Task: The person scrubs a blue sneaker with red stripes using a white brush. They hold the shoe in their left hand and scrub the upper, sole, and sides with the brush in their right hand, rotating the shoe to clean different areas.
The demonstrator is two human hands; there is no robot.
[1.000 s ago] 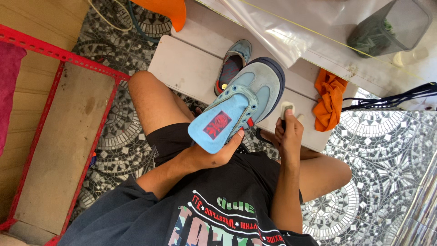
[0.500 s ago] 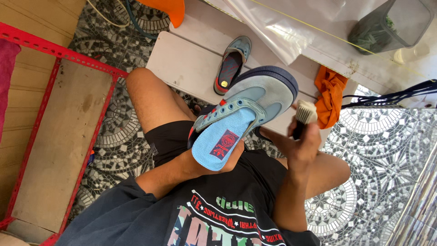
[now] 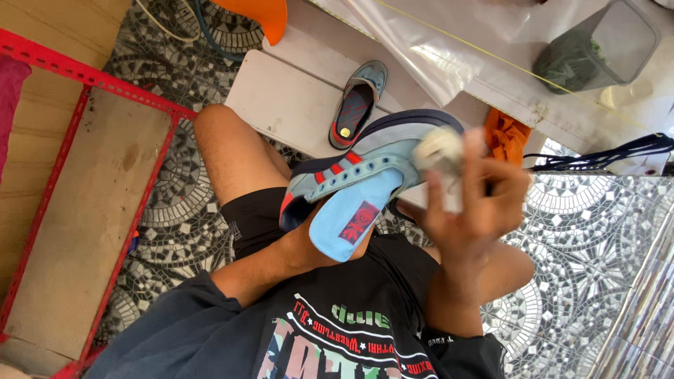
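Observation:
I hold a grey-blue sneaker (image 3: pixel 372 158) with red stripes and a dark sole over my lap, turned on its side. Its light blue insole (image 3: pixel 349 219) with a red patch hangs out towards me. My left hand (image 3: pixel 300 240) grips the shoe from below and is mostly hidden behind it. Raised at the shoe's toe, my right hand (image 3: pixel 477 203) is closed on a small brush (image 3: pixel 439 151) with pale bristles, blurred by motion. The bristles touch or nearly touch the toe.
The matching sneaker (image 3: pixel 354 105) lies on a white wooden bench (image 3: pixel 281 98). An orange cloth (image 3: pixel 507 137), dark laces (image 3: pixel 604 154), a plastic sheet (image 3: pixel 435 49) and a dark container (image 3: pixel 597 49) lie beyond. A red metal frame (image 3: pixel 105 91) stands left on the mosaic floor (image 3: pixel 583 238).
The shoe has rolled from sole-up onto its side and dropped closer to me. My right hand has lifted the brush from beside my knee up to the toe.

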